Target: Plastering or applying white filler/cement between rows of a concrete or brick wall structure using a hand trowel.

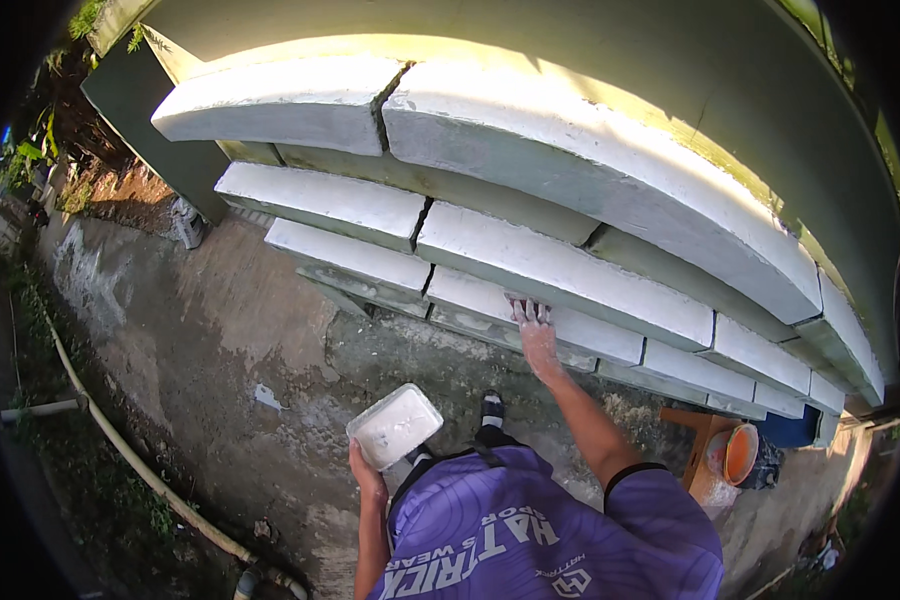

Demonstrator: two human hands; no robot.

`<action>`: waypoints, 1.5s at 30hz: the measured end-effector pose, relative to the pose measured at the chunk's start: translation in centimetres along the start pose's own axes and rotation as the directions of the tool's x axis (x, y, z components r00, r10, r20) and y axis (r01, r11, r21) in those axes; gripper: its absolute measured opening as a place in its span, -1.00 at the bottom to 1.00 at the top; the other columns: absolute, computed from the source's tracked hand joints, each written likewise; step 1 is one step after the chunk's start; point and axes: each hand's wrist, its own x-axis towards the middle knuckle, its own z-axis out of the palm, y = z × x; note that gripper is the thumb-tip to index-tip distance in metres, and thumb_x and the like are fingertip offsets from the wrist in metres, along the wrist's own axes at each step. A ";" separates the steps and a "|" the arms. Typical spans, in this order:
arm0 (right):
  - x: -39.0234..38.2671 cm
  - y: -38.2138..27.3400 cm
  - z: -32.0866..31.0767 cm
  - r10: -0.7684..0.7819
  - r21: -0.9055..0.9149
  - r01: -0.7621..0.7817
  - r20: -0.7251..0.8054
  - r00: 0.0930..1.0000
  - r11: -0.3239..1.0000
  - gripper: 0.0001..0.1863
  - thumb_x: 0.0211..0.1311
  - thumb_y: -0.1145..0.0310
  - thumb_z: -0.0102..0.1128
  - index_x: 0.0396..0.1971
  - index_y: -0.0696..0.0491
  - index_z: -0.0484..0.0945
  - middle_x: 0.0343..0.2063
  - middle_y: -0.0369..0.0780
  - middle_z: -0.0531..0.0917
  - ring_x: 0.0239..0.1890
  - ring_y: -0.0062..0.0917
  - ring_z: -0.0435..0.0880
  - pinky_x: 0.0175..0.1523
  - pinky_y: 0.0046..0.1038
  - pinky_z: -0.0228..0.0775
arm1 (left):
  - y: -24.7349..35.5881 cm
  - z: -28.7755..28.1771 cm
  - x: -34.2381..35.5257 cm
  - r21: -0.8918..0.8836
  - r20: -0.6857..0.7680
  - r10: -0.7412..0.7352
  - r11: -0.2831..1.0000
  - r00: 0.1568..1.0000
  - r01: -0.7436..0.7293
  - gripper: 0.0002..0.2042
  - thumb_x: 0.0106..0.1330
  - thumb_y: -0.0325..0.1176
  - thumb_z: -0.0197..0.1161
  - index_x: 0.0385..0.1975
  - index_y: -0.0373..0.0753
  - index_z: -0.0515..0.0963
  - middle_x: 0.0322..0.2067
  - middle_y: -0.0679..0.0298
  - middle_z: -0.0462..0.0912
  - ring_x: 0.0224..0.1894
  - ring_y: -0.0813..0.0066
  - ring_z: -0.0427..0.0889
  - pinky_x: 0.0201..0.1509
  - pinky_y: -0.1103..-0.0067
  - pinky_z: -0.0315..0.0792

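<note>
My left hand point(369, 480) grips the edge of a shallow white rectangular tub point(378, 407), held out in front of my left side. White paste point(400, 428) covers the tub's bottom. My right arm reaches forward, and my right hand point(538, 338) is pressed to the lower white ledge point(470, 294). White smears coat its bent fingers. Something small and greyish shows at the fingertips, but I cannot make out what it is. The ledge's top is coated white, and dark gaps split it into sections.
Above rise a middle white ledge point(560, 255) and a wide upper ledge point(590, 165), against a greenish wall point(660, 50). At right, an orange-lined bucket point(740, 455) stands by a brown wooden piece point(698, 432). A long pipe point(130, 455) runs along the left of the stained concrete floor point(240, 330).
</note>
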 end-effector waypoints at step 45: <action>-8.3 0.5 0.8 0.125 0.129 -0.136 0.089 0.988 0.982 -0.51 0.18 0.32 -0.03 0.16 -0.03 0.37 0.14 -0.11 0.43 0.17 -0.10 0.37 0.27 -0.04 0.12 | -0.1 2.3 -1.3 0.036 0.156 -0.058 0.998 0.986 0.053 -0.49 0.44 0.00 -0.21 0.14 -0.30 0.33 0.06 0.23 0.45 0.10 0.43 0.42 0.22 0.48 0.22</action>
